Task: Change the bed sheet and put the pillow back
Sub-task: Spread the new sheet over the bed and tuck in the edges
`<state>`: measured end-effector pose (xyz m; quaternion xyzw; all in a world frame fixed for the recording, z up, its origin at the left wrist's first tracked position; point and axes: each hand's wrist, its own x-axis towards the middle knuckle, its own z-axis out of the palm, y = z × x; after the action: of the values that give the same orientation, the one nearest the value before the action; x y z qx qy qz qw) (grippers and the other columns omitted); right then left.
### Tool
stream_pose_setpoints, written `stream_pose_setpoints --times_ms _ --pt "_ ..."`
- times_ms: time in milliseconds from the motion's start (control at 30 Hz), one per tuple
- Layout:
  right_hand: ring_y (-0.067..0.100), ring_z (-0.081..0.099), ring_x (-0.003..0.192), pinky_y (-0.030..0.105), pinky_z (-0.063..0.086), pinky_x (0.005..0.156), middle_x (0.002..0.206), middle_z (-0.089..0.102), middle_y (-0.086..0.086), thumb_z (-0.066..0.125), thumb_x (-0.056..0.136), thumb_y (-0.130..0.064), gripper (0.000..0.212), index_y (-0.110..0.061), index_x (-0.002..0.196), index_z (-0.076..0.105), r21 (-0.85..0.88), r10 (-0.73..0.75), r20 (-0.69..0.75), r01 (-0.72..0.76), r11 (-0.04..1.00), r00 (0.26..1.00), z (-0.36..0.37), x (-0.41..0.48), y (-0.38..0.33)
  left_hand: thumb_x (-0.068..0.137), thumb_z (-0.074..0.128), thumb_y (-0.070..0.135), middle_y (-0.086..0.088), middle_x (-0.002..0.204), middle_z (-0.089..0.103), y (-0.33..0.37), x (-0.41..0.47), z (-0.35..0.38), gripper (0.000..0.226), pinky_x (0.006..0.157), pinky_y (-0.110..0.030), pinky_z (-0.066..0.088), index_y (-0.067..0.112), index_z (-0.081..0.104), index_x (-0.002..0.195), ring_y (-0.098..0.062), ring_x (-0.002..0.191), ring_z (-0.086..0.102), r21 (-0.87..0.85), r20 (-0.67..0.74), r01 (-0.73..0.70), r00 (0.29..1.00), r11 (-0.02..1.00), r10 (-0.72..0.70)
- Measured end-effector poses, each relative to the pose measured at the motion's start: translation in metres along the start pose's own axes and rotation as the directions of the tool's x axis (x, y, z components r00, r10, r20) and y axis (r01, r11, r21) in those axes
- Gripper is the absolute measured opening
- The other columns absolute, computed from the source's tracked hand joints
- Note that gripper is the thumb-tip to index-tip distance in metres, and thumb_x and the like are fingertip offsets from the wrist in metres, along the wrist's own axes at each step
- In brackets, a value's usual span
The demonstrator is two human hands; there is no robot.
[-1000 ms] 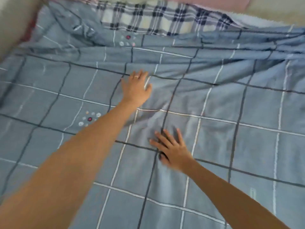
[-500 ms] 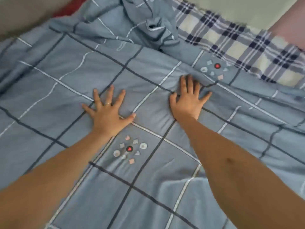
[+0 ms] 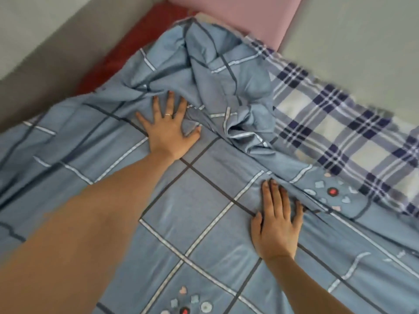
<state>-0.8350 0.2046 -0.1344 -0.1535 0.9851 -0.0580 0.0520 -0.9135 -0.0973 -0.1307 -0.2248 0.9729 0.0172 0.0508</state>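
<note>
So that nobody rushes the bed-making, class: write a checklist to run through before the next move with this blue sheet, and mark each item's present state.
1. Left hand flat on the blue sheet: ok.
2. Right hand flat, holding nothing: ok.
3. Far corner spread smooth: not ok, it lies bunched in folds.
4. Plaid cloth covered: not ok, it shows on the right.
5. Red surface covered: not ok, it shows beyond the sheet's far left edge.

Grey wall (image 3: 45,41) runs along the left side; a paler grey wall (image 3: 362,41) fills the upper right. Red strip (image 3: 127,53) lies at the foot of the left wall. Light soft, even
</note>
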Motion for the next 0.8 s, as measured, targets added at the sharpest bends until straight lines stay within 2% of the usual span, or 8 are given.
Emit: stream_pose_setpoints --times_ms 200,300,367,433,467,533,600,800 --pt "0.02 0.032 0.134 0.045 -0.001 0.116 0.15 0.038 0.002 0.034 0.079 -0.032 0.073 -0.019 0.15 0.021 -0.018 0.025 0.13 -0.023 1.0 0.991 -0.011 0.002 -0.003 0.077 0.025 0.073 -0.001 0.16 0.006 -0.003 0.016 -0.016 0.087 0.105 -0.074 0.004 0.027 0.016 0.149 -0.034 0.145 -0.001 0.029 0.085 -0.012 0.996 1.0 0.009" --pt "0.021 0.032 0.133 0.047 0.005 0.113 0.149 0.039 0.003 0.034 0.078 -0.032 0.074 -0.02 0.149 0.022 -0.036 0.053 0.187 -0.047 0.998 0.981 -0.017 0.005 -0.004 0.078 0.032 0.072 -0.001 0.159 0.008 -0.005 0.02 -0.026 0.085 0.105 -0.074 0.004 0.026 0.018 0.149 -0.033 0.145 0.002 -0.014 0.123 -0.025 0.992 1.0 0.027" --pt "0.021 0.034 0.131 0.05 0.012 0.111 0.147 0.042 0.004 0.035 0.077 -0.033 0.073 -0.019 0.148 0.026 -0.041 0.05 0.194 -0.043 0.998 0.98 -0.019 0.003 -0.005 0.081 0.041 0.065 -0.002 0.16 0.007 -0.006 0.007 -0.029 0.082 0.106 -0.072 -0.003 0.025 0.019 0.15 -0.028 0.146 0.002 -0.11 0.065 -0.014 0.998 0.994 0.021" --pt "0.021 0.036 0.129 0.052 0.015 0.109 0.145 0.043 0.004 0.035 0.076 -0.033 0.073 -0.019 0.147 0.027 -0.051 0.056 0.188 -0.048 0.998 0.981 -0.019 0.003 -0.006 0.082 0.046 0.05 -0.011 0.158 0.015 -0.005 -0.026 -0.033 0.074 0.109 -0.064 -0.003 0.021 0.029 0.148 -0.029 0.145 0.011 -0.308 -0.106 0.196 0.965 0.931 -0.238" --pt "0.022 0.036 0.129 0.052 0.016 0.109 0.145 0.044 0.004 0.035 0.076 -0.033 0.073 -0.019 0.147 0.028 -0.048 0.058 0.203 -0.049 0.998 0.977 -0.02 0.004 -0.006 0.082 0.045 0.044 -0.015 0.155 0.019 -0.009 -0.049 -0.036 0.07 0.111 -0.059 0.001 0.017 0.034 0.145 -0.031 0.144 0.017 -0.412 -0.153 0.365 0.875 0.835 -0.459" --pt "0.023 0.035 0.129 0.051 0.015 0.109 0.144 0.045 0.005 0.035 0.075 -0.033 0.073 -0.018 0.146 0.029 -0.054 0.048 0.21 -0.038 0.998 0.977 -0.023 0.003 -0.008 0.083 0.042 0.038 -0.017 0.155 0.018 -0.029 -0.094 -0.033 0.068 0.113 -0.053 0.004 0.011 0.033 0.145 -0.033 0.143 0.017 -0.437 -0.048 0.652 0.671 0.62 -0.74" --pt "0.024 0.035 0.129 0.05 0.015 0.109 0.143 0.045 0.005 0.036 0.074 -0.032 0.073 -0.017 0.146 0.031 -0.052 0.051 0.19 -0.042 0.998 0.98 -0.023 0.005 -0.009 0.087 0.039 0.037 -0.017 0.156 0.017 -0.047 -0.121 -0.015 0.068 0.114 -0.053 0.002 0.008 0.028 0.147 -0.033 0.145 0.013 -0.322 0.03 0.753 0.614 0.574 -0.789" --pt "0.025 0.041 0.119 0.046 0.021 0.105 0.133 0.056 0.007 0.037 0.073 -0.031 0.068 -0.014 0.138 0.044 -0.045 0.078 0.12 -0.073 0.996 0.99 -0.016 0.004 -0.014 0.082 0.031 0.042 -0.011 0.155 0.025 -0.053 -0.123 0.007 0.071 0.113 -0.054 0.006 0.015 0.028 0.147 -0.028 0.144 0.02 -0.225 0.02 0.764 0.625 0.605 -0.781"
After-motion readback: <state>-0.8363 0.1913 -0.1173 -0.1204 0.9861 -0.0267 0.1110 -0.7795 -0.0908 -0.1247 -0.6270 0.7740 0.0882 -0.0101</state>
